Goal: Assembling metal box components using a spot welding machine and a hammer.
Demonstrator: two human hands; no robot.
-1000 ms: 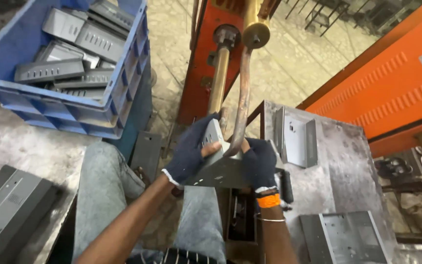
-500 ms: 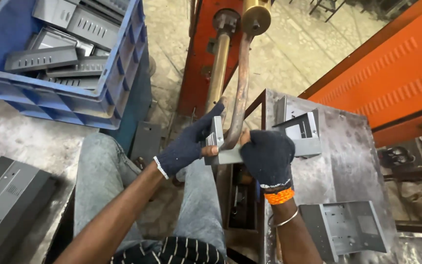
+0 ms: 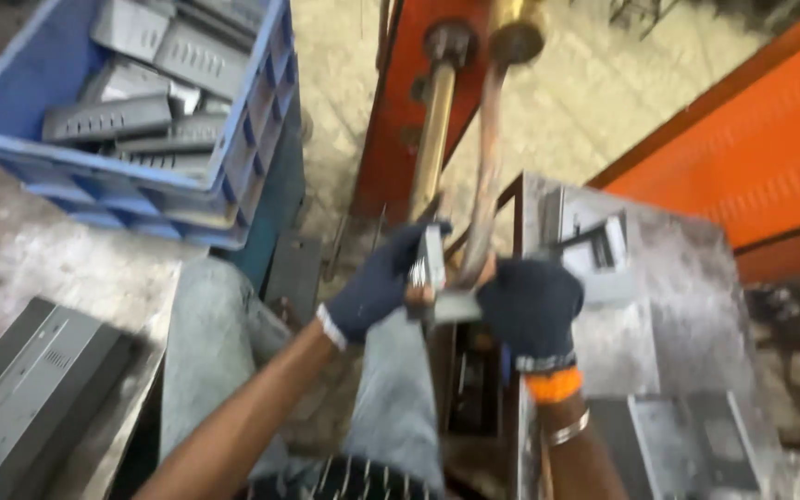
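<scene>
Both gloved hands meet on a small grey metal bracket (image 3: 446,292) held at the near ends of two rods. The left hand (image 3: 377,287) pinches its upright flange, fingers closed around it; the right hand (image 3: 530,306) clamps the flat leg, whose long axis runs left to right between them. The brass rod (image 3: 432,139) and copper rod (image 3: 488,176) slope away to an orange machine frame (image 3: 395,102). A blue crate (image 3: 261,120) of slotted steel pieces sits far left, beside the worn steel counter (image 3: 687,306).
</scene>
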